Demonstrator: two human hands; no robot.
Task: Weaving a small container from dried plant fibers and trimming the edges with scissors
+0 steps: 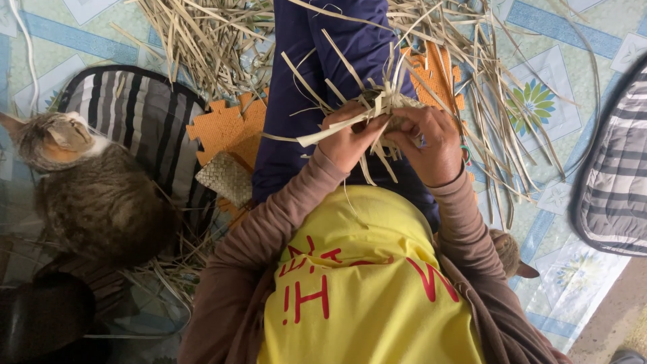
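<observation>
While both hands — left hand (347,143), right hand (429,145) — pinch the half-woven palm-strip piece (389,106), many loose ends remain unwoven.

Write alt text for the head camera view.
Seen from above, a seated person's left hand and right hand together grip a half-woven bundle of pale dried leaf strips over their lap. A tabby cat sits beside a striped cushion, with loose strips strewn on the patterned floor mat.

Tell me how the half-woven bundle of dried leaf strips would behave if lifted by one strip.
The woven bundle, held by the left hand and right hand, probably weighs little. Its thin loose ends splay and droop, so they likely bend. One strip might slip out.
</observation>
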